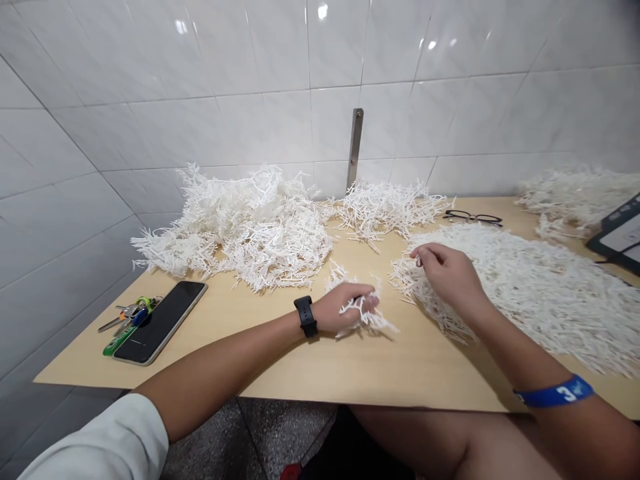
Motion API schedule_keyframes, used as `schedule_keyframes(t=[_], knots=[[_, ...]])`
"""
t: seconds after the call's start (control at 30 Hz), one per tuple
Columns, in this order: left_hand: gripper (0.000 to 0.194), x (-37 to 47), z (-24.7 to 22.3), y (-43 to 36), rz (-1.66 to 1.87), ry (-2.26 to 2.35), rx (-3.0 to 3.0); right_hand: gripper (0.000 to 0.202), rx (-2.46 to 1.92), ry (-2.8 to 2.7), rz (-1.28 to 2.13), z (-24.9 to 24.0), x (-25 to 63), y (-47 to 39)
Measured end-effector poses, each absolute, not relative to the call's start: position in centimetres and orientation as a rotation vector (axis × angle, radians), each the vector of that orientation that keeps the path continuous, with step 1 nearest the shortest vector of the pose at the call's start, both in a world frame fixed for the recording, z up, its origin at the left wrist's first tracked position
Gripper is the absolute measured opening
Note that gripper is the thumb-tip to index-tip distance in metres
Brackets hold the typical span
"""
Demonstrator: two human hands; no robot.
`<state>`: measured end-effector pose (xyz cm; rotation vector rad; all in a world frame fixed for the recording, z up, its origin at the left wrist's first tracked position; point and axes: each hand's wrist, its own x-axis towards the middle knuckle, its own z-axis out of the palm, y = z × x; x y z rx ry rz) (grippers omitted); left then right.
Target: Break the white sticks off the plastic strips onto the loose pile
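Observation:
My left hand [350, 308], with a black watch at the wrist, is closed on a small bunch of white branched pieces [374, 321] above the middle of the table. My right hand [443, 270] is over the left edge of a wide heap of short white pieces [530, 280], its thumb and index finger pinched together; what lies between the fingertips is too small to make out. A large tangled pile of white branched pieces [270, 227] rests at the back left, and a smaller pile [390, 203] lies right of it by the wall.
On the left of the table [280, 373] lie a phone [160, 323] and keys [130, 315]. Eyeglasses [473, 217] sit at the back right. A dark-framed device [620, 230] and another white pile [575, 197] are at the far right. A metal bar [355, 150] stands against the tiled wall.

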<state>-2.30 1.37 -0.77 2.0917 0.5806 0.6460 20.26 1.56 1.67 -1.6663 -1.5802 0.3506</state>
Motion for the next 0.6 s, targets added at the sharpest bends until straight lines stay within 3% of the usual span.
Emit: schedule_keyframes(t=[0.13,0.23,0.37,0.5,0.6], knots=[[0.051,-2.7,-0.7,2.6,0.829,0.773,1.985,0.035,-1.477,-2.04,0.129,0.7,20.9,1.2],[0.05,-2.8,-0.7,3.0,0.885,0.836,1.983,0.038,-1.389,-2.087,0.124,0.8,19.6,0.0],[0.045,-2.6,-0.9,2.6,0.904,0.853,2.012,0.021,-1.391,-2.073,0.549,1.5,17.3,-1.5],[0.043,-2.5,-1.0,2.7,0.887,0.828,2.074,0.04,-1.399,-2.029,0.942,1.2,15.9,-2.0],[0.042,-2.5,-0.9,2.9,0.843,0.865,2.107,0.039,-1.381,-1.972,1.043,0.8,15.5,-1.9]])
